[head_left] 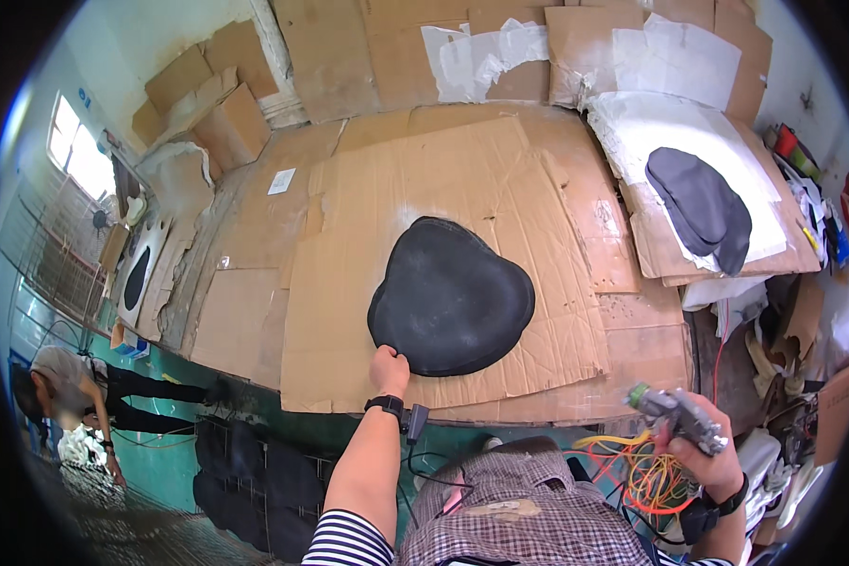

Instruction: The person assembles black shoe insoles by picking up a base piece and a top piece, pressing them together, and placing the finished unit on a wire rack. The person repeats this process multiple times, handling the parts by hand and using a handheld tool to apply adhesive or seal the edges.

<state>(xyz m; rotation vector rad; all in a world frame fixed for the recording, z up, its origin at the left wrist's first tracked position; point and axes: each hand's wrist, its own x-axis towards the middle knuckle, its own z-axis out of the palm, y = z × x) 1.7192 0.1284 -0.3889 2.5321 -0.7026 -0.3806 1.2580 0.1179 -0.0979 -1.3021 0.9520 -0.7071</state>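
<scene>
A black, rounded, three-lobed pad point(453, 297) like a seat cover lies on a cardboard sheet point(340, 264) in front of me. My left hand point(389, 371) pinches its lower left edge, fingers closed on the rim. Off to the right, past the table's near edge, my right hand point(715, 455) grips a metal spray gun point(681, 418) with a green part at its tip. The gun points left and is apart from the pad. My fingers partly cover its handle.
Black pads point(698, 203) lie overlapped on a white-covered board point(774, 203) at the right. Orange and yellow hoses point(656, 476) hang coiled near my right arm. Several black pieces point(255, 486) rest on a rack below left. Another person point(71, 387) bends over at the far left.
</scene>
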